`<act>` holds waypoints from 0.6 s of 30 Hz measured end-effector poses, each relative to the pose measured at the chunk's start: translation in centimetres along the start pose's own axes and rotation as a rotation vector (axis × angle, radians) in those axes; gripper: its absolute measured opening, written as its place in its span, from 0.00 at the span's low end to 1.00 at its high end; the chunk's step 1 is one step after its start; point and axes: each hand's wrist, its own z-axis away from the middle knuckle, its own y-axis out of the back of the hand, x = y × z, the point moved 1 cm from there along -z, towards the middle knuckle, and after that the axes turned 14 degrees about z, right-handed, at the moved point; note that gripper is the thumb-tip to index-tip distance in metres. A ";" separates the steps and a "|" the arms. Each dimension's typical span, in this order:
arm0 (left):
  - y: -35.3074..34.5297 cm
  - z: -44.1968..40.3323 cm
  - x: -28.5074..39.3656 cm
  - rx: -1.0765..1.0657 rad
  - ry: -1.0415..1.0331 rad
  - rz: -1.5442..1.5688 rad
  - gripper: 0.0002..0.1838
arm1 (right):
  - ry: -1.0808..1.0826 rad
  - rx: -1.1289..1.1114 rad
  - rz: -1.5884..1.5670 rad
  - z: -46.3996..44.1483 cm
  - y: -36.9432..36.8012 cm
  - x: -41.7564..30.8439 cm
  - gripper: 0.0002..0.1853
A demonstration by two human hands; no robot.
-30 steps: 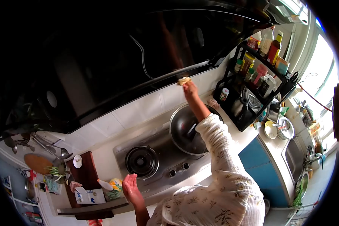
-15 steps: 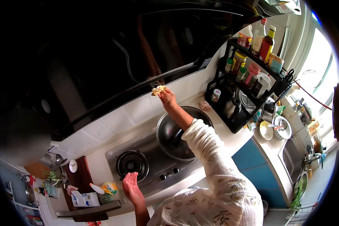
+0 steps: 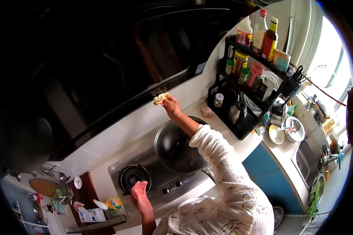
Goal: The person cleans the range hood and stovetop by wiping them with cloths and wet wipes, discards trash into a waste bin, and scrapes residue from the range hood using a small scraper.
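Note:
My right hand (image 3: pixel 171 107) pinches a crumpled yellowish-white rag (image 3: pixel 161 98) at the lower front edge of the black range hood (image 3: pixel 106 74). Whether the rag is cloth or paper I cannot tell. Below that arm, a dark wok or pan (image 3: pixel 172 150) with a glass-like lid sits on the right side of the steel gas stove (image 3: pixel 153 172). My left hand (image 3: pixel 140 194), palm up with fingers stretched out and nothing in it, is held in front of the bare left burner (image 3: pixel 131 177).
On the right stands a black spice rack (image 3: pixel 239 84) with bottles and jars. Beyond it are stacked bowls (image 3: pixel 294 129) and a sink (image 3: pixel 308 160). To the left lie a dark wooden board (image 3: pixel 84 192), a spray bottle (image 3: pixel 111 204) and a white-and-blue package (image 3: pixel 91 214).
The view has shifted a little, so the rack and stove appear further left. My right hand with the rag stays close to the hood's edge. My left hand remains open near the burner.

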 end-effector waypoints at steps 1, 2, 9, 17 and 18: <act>-0.4 -0.2 -0.2 -0.015 0.007 0.004 0.22 | 0.006 0.014 0.029 -0.1 0.6 -0.2 0.06; -0.8 -0.4 -0.3 -0.027 0.008 0.005 0.22 | 0.011 0.022 0.055 -0.3 1.0 -0.4 0.06; 1.6 0.4 0.6 0.060 -0.046 -0.059 0.23 | 0.215 0.115 -0.073 -6.4 12.8 -5.0 0.08; 2.6 0.4 1.4 0.103 -0.048 -0.018 0.24 | 0.265 0.232 -0.139 -5.8 9.9 -3.3 0.11; 2.8 0.4 1.3 0.099 -0.036 -0.009 0.24 | 0.242 0.266 -0.167 -5.3 8.5 -2.6 0.11</act>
